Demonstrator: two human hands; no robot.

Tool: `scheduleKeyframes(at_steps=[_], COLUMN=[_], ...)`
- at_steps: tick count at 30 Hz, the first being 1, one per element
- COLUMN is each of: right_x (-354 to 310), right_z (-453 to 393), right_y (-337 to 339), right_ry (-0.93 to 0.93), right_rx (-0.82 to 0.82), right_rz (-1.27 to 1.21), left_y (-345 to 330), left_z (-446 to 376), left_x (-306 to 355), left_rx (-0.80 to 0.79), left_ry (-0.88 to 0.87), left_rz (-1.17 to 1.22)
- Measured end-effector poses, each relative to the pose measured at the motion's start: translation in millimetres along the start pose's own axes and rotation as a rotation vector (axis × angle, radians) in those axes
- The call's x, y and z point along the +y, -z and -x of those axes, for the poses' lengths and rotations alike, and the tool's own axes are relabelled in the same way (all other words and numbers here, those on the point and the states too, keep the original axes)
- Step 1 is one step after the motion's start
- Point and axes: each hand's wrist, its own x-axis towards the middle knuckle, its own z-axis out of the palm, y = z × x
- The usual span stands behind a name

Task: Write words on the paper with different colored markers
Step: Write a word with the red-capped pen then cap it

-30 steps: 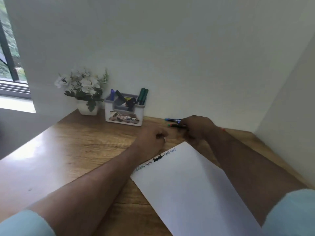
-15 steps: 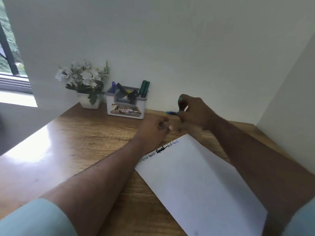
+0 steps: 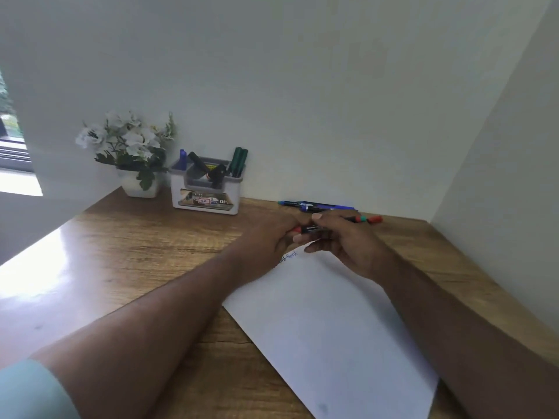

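Observation:
A white sheet of paper (image 3: 332, 328) lies slanted on the wooden desk (image 3: 136, 252), with a few small handwritten words (image 3: 289, 256) at its far edge. Just above that edge both hands grip one marker with a black barrel (image 3: 314, 228). My left hand (image 3: 266, 241) pinches the marker's red end (image 3: 298, 229). My right hand (image 3: 348, 247) holds the barrel. A green tip (image 3: 361, 219) and a red tip (image 3: 375, 219) stick out behind my right hand; I cannot tell whether they are held or lie on the desk.
Blue markers (image 3: 317, 204) lie on the desk along the back wall. A white and grey holder (image 3: 205, 201) with several markers stands at the back, with a pot of white flowers (image 3: 133, 146) to its left. A side wall closes the right.
My right hand came back from the back wall toward the paper, holding a marker. My left hand rose off the paper's edge and now grips the marker's red end.

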Motion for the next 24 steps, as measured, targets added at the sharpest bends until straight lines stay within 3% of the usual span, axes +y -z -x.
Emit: scheduleKeyframes(at_steps=[4,8,11,14,18,24], right_x=[0,3,1,5,15,25], right_z=[1,-4,-2,-1,-10,-14], right_y=[5,2,18,32,27,26], right_ry=[-0.182,-0.256,-0.217,-0.138,-0.002,0.010], right_rx=[-0.084,-0.087,0.039,0.157,0.214,0.244], right_rz=[-0.107,-0.154,-0.282,-0.371,-0.293,-0.010], left_y=[-2,-1,1,-1,2,2], left_z=[0,-4,-5,-5,-3,-6], left_x=[5,-1,-4,-4,-12,-13], left_rx=[-0.035,-0.076,-0.032,-0.107,-0.209,-0.237], left_ry=[0.036,0.236,0.389,0.396,0.324,0.342], left_rz=[-0.033,-0.053,-0.072,-0.147,-0.066,0.018])
